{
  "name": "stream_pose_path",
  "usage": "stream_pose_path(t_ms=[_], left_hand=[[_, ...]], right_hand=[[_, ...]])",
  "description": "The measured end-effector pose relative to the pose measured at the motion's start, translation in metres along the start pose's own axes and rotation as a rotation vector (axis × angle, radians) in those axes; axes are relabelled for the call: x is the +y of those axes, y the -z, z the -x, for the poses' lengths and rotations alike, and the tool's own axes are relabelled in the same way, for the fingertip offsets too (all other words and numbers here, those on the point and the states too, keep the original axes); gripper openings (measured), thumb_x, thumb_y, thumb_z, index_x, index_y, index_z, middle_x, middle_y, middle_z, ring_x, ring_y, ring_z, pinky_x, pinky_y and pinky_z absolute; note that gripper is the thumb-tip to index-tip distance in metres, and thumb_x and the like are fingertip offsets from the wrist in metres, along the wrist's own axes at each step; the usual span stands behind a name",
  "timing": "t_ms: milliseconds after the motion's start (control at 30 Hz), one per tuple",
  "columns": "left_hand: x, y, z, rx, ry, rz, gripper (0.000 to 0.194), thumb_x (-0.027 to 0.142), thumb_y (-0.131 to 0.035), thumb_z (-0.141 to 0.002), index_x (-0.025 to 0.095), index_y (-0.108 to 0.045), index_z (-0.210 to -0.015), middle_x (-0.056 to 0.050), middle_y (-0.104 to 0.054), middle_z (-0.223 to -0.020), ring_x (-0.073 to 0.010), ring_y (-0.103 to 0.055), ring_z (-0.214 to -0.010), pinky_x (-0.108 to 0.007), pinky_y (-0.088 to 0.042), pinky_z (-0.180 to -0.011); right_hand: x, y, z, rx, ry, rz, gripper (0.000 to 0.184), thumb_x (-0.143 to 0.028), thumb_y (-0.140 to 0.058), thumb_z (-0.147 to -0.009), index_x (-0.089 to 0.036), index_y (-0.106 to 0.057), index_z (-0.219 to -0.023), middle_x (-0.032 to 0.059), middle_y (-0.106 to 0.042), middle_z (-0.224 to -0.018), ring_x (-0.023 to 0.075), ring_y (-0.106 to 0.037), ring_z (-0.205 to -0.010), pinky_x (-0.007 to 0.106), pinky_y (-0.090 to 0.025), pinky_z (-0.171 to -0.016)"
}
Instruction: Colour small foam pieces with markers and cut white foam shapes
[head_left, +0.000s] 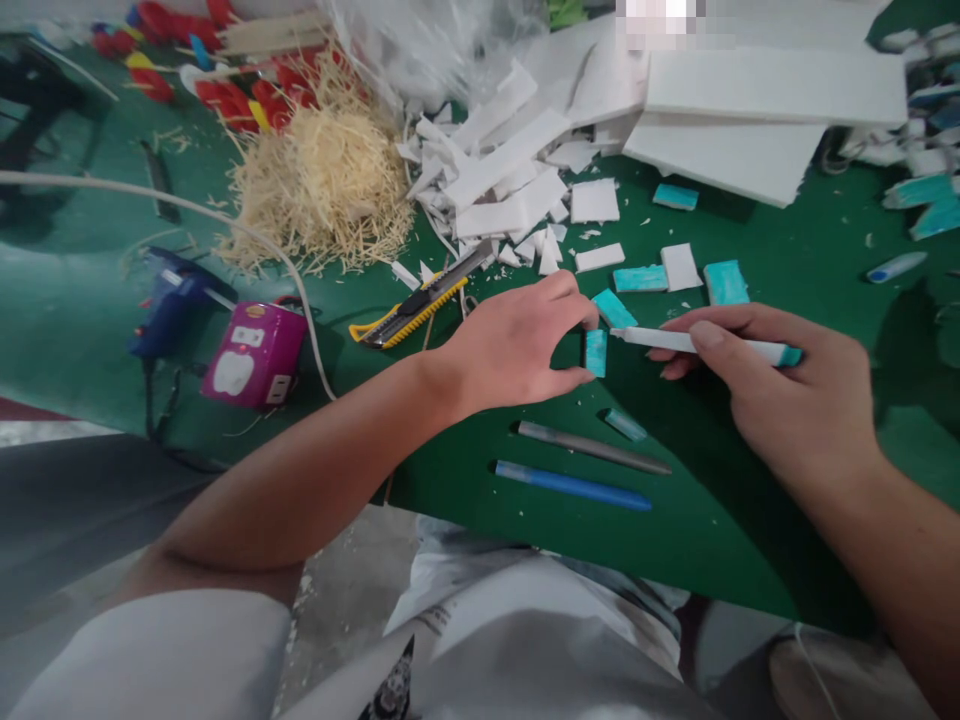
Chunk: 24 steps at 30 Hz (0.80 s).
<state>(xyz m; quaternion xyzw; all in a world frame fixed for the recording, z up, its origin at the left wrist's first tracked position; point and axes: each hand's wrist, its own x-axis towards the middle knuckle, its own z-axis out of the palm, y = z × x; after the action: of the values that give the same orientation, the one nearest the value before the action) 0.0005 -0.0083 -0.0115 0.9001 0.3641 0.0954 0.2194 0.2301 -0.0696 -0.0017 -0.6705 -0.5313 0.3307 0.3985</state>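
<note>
Between thumb and fingers, my left hand [525, 335] pinches a small foam block [596, 354] with a turquoise face. A white marker pen [664, 340] with a turquoise end is gripped in my right hand [795, 380], its tip pointing left, close to that block. Another turquoise block [615, 309] lies just behind it. Farther back are more turquoise pieces [640, 279] and white foam pieces [680, 267]. Nearer me lie a turquoise pen cap [625, 424], a grey marker [592, 447] and a blue marker [574, 485].
A yellow utility knife [420, 300] lies behind my left wrist, blade exposed. White foam scraps [510, 190] and a straw heap [322, 180] are at the back. At left are a blue glue gun [176, 300], a magenta box [256, 355] and a white cable [247, 230].
</note>
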Motion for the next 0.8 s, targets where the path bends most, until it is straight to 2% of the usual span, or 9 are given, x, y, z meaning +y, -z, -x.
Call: stream_pose_path(t_ms=[167,333,500,633,800], left_hand=[[-0.0007,-0.0004,0.0006,0.0,-0.006,0.001,0.033,0.034,-0.078,-0.091,0.019,-0.068,-0.118,-0.006,-0.065,-0.115,-0.0172,-0.065,-0.086,-0.029,-0.046,-0.074],[-0.0002,-0.0009,0.0002,0.009,-0.001,0.004,0.033,0.034,-0.079,-0.09,0.019,-0.068,-0.117,-0.006,-0.065,-0.114,-0.0169,-0.065,-0.085,-0.028,-0.046,-0.072],[0.0001,0.0,0.0002,0.003,-0.005,0.011,0.032,0.034,-0.077,-0.091,0.019,-0.068,-0.118,-0.006,-0.065,-0.114,-0.0168,-0.065,-0.086,-0.028,-0.047,-0.071],[0.0002,0.0003,-0.0001,0.004,-0.003,0.016,0.033,0.033,-0.078,-0.09,0.018,-0.069,-0.117,-0.006,-0.065,-0.114,-0.0164,-0.065,-0.084,-0.028,-0.046,-0.069],[-0.0005,-0.0004,-0.0003,0.015,-0.012,0.003,0.033,0.034,-0.08,-0.089,0.018,-0.069,-0.117,-0.006,-0.066,-0.114,-0.0166,-0.065,-0.085,-0.028,-0.046,-0.071]], right_hand=[[-0.0012,-0.001,-0.0001,-0.025,0.007,-0.008,0.018,-0.031,-0.069,-0.08,-0.027,-0.077,-0.065,0.0005,-0.071,-0.062,0.0153,-0.065,-0.057,0.03,-0.057,-0.056],[-0.0016,-0.0021,0.0002,0.008,-0.006,0.005,0.013,-0.033,-0.071,-0.081,-0.028,-0.081,-0.074,-0.0001,-0.074,-0.066,0.0149,-0.067,-0.06,0.03,-0.06,-0.062],[-0.0023,-0.0011,-0.0002,-0.023,0.012,-0.006,0.017,-0.033,-0.069,-0.079,-0.028,-0.078,-0.066,-0.0007,-0.071,-0.06,0.0145,-0.065,-0.056,0.029,-0.058,-0.059],[-0.0024,-0.0002,-0.0007,0.004,0.002,0.015,0.013,-0.032,-0.071,-0.079,-0.028,-0.08,-0.072,0.0002,-0.074,-0.066,0.0147,-0.067,-0.059,0.029,-0.058,-0.06],[-0.0017,0.0002,-0.0002,-0.076,0.035,-0.004,0.017,-0.03,-0.068,-0.076,-0.028,-0.077,-0.062,-0.0012,-0.069,-0.056,0.0137,-0.064,-0.052,0.027,-0.054,-0.052]])
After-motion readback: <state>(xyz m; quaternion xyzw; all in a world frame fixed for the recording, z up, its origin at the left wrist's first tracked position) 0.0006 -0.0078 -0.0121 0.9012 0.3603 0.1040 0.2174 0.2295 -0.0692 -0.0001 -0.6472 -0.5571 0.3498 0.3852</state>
